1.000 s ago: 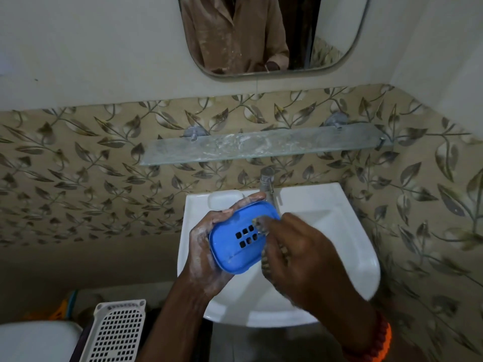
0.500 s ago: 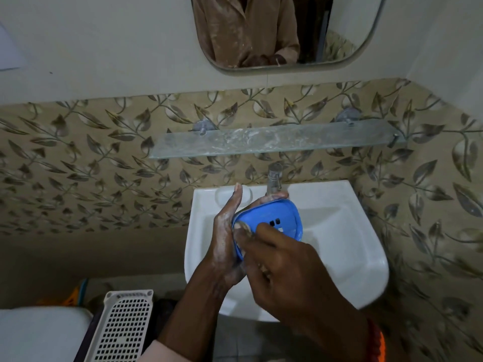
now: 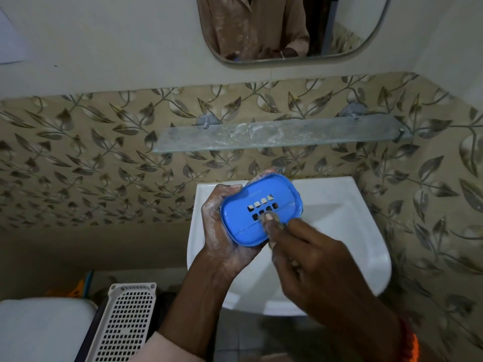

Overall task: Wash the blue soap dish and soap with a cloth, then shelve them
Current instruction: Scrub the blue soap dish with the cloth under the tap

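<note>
The wall [image 3: 78, 165] with its leaf pattern carries a mirror [image 3: 339, 27] and, lower, a glass shelf [image 3: 277, 135] smeared white, where the washed things are meant to end up. Below it the sink [image 3: 339, 220] sits under both hands, probably so drips and suds fall into the basin. A perforated white basket [image 3: 122, 322] stands at lower left.

The left hand [image 3: 222, 239], streaked with lather, wraps its fingers and thumb round the edge of the dish [image 3: 261, 209], tilting the slotted face up toward the camera so it can be reached. The right hand [image 3: 321, 267] has its fingers bunched on a small greyish cloth [image 3: 274, 226], pressed against the dish near the drain slots, apparently scrubbing there. The soap itself is not in view; the dish seems only partly cleaned.
</note>
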